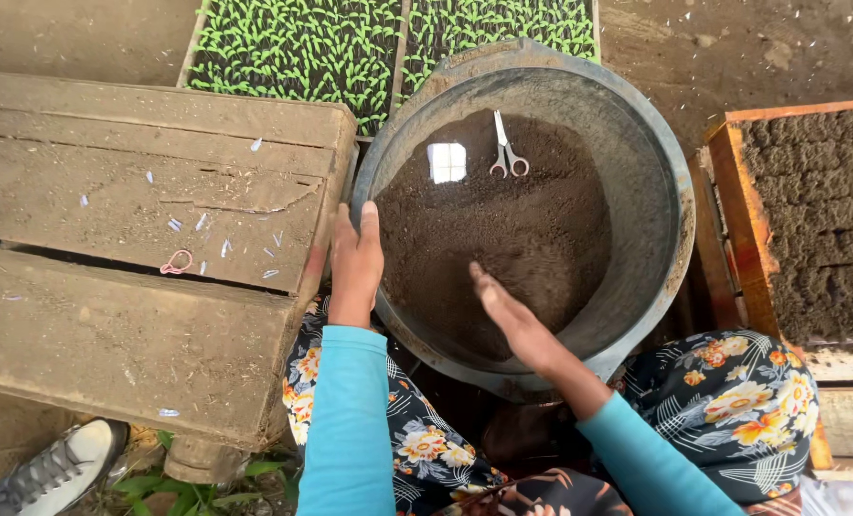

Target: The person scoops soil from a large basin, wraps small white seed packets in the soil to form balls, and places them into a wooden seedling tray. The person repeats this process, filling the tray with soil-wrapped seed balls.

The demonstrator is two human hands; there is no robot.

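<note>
A large grey basin [651,162] full of dark soil [532,225] rests in front of me. My left hand [355,263] grips its near-left rim with the fingers over the edge. My right hand [508,315] is flat and blurred, held inside the basin just above the soil at the near side, with nothing in it. Small silver scissors [506,148] and a white square piece [447,161] lie on the soil at the far side.
A worn wooden crate [140,239] with a pink rubber band [176,263] stands at the left. Seedling trays [350,43] lie beyond the basin. An orange-framed tray of soil [809,220] is at the right. A person's grey shoe [54,468] shows at bottom left.
</note>
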